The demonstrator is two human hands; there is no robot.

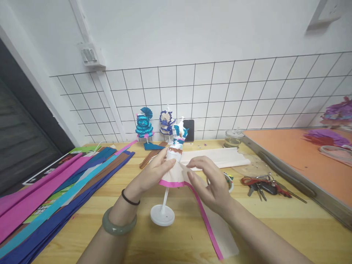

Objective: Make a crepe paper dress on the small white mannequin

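Note:
My left hand is closed around a small white dress-form stand, at its waist, with the thumb pressed on the front. The form leans slightly; white, teal and brown paper covers its bodice. A cream crepe paper strip with a pink edge wraps the lower body as a flared skirt, and its loose end trails onto the table. Just right of the skirt is my right hand, fingers curved and thumb apart from the forefinger, close to the strip's upper edge. Whether its fingertips touch the paper is unclear.
Two decorated dress forms, one teal and one purple-blue, stand at the back. Coloured crepe strips lie left. A cream paper sheet, a glass cup, keys and an orange board occupy the right; a phone leans behind.

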